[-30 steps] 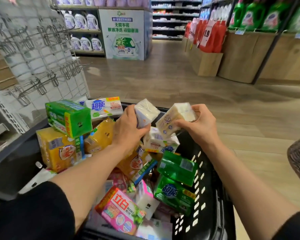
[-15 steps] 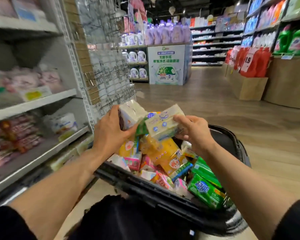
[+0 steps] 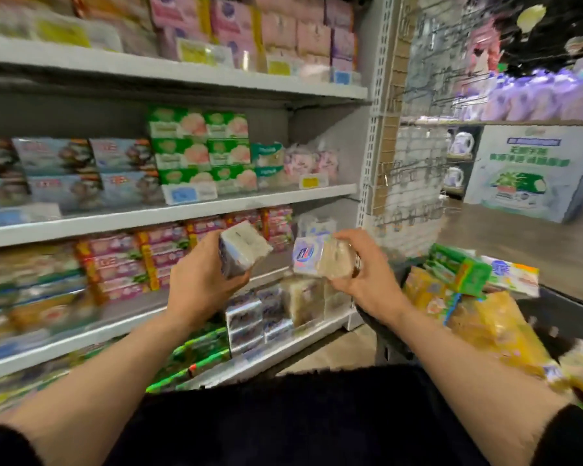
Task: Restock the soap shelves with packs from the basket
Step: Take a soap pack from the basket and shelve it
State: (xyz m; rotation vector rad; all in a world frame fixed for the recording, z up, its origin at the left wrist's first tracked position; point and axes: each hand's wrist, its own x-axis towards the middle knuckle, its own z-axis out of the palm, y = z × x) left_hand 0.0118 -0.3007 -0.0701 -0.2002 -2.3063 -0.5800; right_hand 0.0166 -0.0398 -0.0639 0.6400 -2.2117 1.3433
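The left hand [image 3: 202, 284] is gripping a whitish soap pack [image 3: 244, 247]; the right hand [image 3: 367, 280] is gripping a second pack [image 3: 323, 260]; matching packs are sitting on the lower shelf [image 3: 283, 344] just below and beyond both hands, nearer the right; the basket [image 3: 552, 304] is lying to the right hand's right.

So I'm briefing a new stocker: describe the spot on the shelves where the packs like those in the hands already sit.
Start at the grey perforated shelf upright on the right end of the shelving. Follow it down to the low white shelf, just beneath both hands. There stands a stack of pale whitish clear-wrapped soap packs, unlike the pink-and-red packs above.
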